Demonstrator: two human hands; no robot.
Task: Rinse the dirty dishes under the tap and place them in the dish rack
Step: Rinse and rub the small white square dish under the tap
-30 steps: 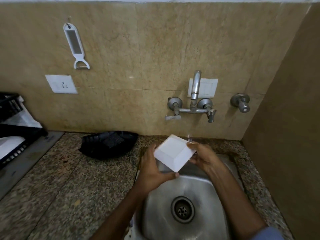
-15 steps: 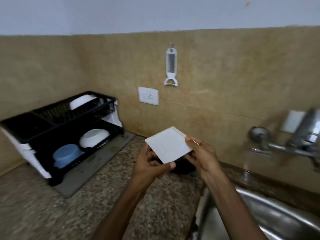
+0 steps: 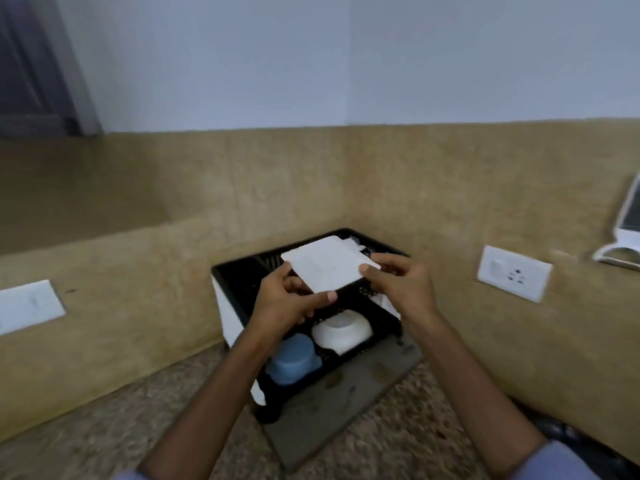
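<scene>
Two walls meet in a corner. Beige tile backsplash (image 3: 433,188) below, pale painted wall (image 3: 311,64) above. Speckled granite counter (image 3: 86,427) along the bottom. White socket plate (image 3: 514,273) on the right wall; blurred white switch plate (image 3: 27,306) on the left. Dark frame (image 3: 31,64) upper left, door or window unclear. Light soft, even.

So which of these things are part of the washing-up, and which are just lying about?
Part of the job: white dish, gripped by left hand and right hand over the rack; white bowl and blue cup on the rack's lower tier.
Just there: socket, switch plate and hanging tool on the wall; mat under the rack.
</scene>
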